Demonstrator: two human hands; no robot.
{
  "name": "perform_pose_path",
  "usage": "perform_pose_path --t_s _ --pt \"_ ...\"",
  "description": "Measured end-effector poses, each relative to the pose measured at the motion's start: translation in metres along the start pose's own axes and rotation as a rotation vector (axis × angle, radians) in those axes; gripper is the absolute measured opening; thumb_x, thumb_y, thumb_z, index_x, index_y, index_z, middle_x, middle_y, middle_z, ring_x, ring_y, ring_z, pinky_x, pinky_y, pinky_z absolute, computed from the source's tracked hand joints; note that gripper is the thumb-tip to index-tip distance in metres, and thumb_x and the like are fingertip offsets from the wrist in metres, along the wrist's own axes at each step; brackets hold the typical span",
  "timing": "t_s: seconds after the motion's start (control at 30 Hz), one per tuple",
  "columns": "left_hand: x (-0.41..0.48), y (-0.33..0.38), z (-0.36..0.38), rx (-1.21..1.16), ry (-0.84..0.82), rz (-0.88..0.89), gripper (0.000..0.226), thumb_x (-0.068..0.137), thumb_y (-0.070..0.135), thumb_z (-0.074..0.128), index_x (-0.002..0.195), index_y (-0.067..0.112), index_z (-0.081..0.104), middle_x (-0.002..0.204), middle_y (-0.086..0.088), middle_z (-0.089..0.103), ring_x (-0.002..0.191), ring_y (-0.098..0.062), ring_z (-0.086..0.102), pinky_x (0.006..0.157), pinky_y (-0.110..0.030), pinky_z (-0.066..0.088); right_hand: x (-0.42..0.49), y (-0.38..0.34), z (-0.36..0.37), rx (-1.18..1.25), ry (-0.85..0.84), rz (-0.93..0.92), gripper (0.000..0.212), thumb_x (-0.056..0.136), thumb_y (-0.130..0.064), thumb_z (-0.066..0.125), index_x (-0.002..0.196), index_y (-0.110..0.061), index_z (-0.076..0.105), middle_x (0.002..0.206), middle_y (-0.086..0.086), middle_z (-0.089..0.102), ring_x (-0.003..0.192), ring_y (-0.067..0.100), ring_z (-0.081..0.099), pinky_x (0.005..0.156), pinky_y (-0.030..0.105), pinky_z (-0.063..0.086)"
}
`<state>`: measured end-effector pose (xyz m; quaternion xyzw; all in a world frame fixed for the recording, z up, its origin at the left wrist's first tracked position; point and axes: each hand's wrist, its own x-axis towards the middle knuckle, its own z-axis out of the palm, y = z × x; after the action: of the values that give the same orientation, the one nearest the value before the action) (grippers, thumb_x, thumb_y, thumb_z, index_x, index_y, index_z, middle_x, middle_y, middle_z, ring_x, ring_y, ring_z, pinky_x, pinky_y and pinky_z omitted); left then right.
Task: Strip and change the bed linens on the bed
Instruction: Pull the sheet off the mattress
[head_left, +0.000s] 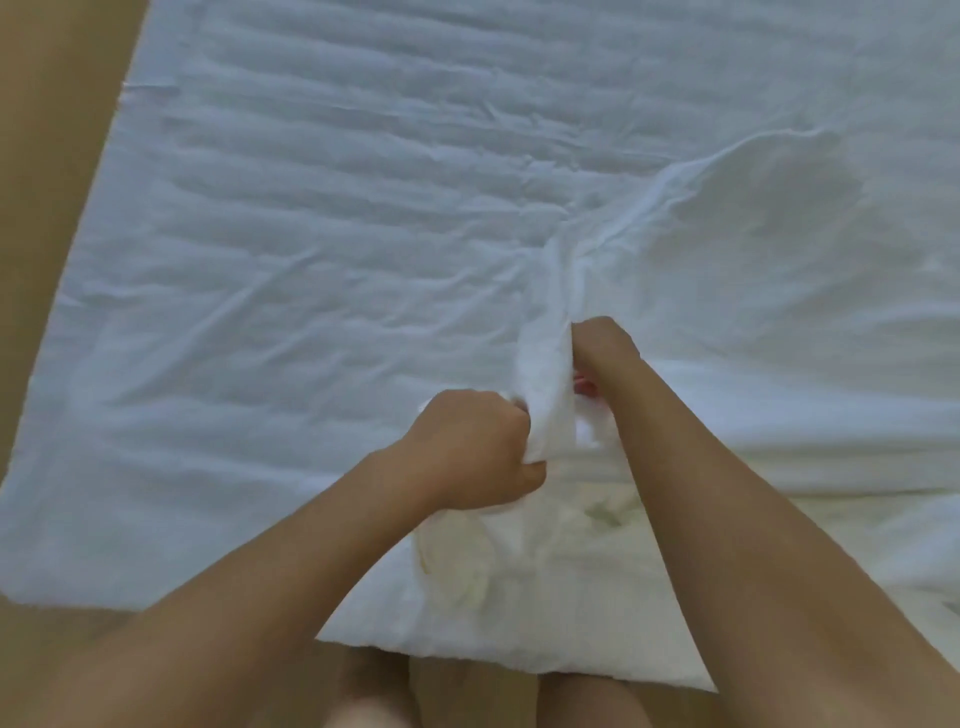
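A wrinkled white sheet (363, 218) covers the bed and fills most of the view. Near the bed's front edge a bunch of the white fabric (545, 374) is gathered into a raised ridge. My left hand (472, 457) grips the lower part of this bunch in a fist. My right hand (602, 348) holds the upper part of the same bunch, its fingers hidden in the cloth. Folds run from the bunch up and to the right. A second white layer (519, 597) with faint yellowish marks lies under my forearms at the front.
Tan floor (47, 182) shows along the bed's left side and in front of it at the bottom left. My legs (467, 696) stand at the bed's front edge, at the bottom of the view.
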<state>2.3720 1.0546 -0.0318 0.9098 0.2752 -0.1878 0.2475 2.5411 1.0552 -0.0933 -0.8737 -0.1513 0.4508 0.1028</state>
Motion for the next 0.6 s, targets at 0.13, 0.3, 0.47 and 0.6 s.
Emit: perform_pose_path --t_s 0.13,0.3,0.47,0.6 --pt "-0.031 -0.054 0.014 -0.113 -0.054 -0.004 0.029 0.091 0.037 0.046 0.095 0.012 0.059 0.082 -0.004 0.062 0.069 -0.021 0.049 0.061 -0.03 0.033 -0.018 -0.025 0.076 0.018 -0.275 0.206 0.068 0.08 -0.076 0.042 0.099 -0.012 0.059 0.089 0.011 0.062 0.069 0.024 0.059 0.056 0.029 0.042" --pt "-0.047 -0.075 0.064 -0.083 -0.202 0.081 0.032 0.095 0.036 0.044 0.093 0.008 0.058 0.093 -0.01 0.065 0.085 -0.027 0.061 0.065 -0.032 0.032 -0.031 -0.014 0.152 -0.323 -0.205 0.12 0.06 0.078 -0.063 0.055 0.113 -0.014 0.063 0.098 0.005 0.065 0.077 0.022 0.059 0.067 0.027 0.042" --pt "-0.037 -0.101 0.088 -0.051 -0.077 0.095 0.04 0.095 0.038 0.043 0.106 0.002 0.055 0.085 -0.01 0.063 0.071 -0.027 0.054 0.06 -0.031 0.031 -0.013 -0.004 0.159 -0.381 -0.066 0.129 0.021 0.086 -0.03 0.06 0.091 -0.009 0.056 0.092 0.006 0.06 0.073 0.022 0.051 0.065 0.028 0.039" --pt "-0.031 -0.109 0.097 -0.037 -0.009 0.091 0.039 0.094 0.041 0.044 0.099 0.004 0.054 0.081 -0.009 0.062 0.063 -0.024 0.042 0.059 -0.031 0.027 -0.002 0.018 0.154 -0.103 0.07 0.216 0.015 0.087 -0.016 0.057 0.097 -0.005 0.057 0.104 0.011 0.064 0.091 0.03 0.06 0.07 0.03 0.042"
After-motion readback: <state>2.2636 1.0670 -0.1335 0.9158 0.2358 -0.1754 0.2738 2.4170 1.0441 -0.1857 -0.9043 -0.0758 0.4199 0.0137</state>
